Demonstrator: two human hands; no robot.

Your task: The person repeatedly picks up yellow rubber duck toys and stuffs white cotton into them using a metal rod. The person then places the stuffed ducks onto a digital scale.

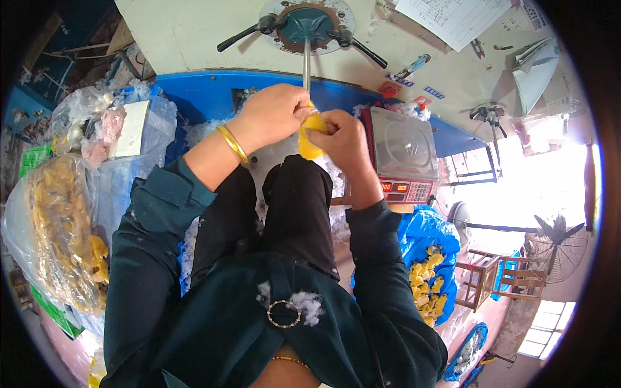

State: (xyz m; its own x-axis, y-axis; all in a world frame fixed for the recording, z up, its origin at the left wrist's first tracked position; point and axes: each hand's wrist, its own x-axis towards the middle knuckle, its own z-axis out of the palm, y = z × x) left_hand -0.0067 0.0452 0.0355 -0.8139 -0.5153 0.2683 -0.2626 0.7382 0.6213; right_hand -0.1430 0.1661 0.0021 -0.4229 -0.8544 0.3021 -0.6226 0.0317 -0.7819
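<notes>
A cream wall [194, 32] fills the top of the frame, with a paper sheet [453, 16] pinned at upper right. At right, bright daylight floods in beyond a standing fan [556, 242] and a wooden chair [498, 278] on the pinkish floor [475, 313]

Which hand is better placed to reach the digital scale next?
Right. The right hand is beside the digital scale, while the left hand holds the yellow toy farther away.

A blue bench [213, 90] is carrying a digital scale [400, 152] and what is probably white stuffing [200, 129].
</notes>
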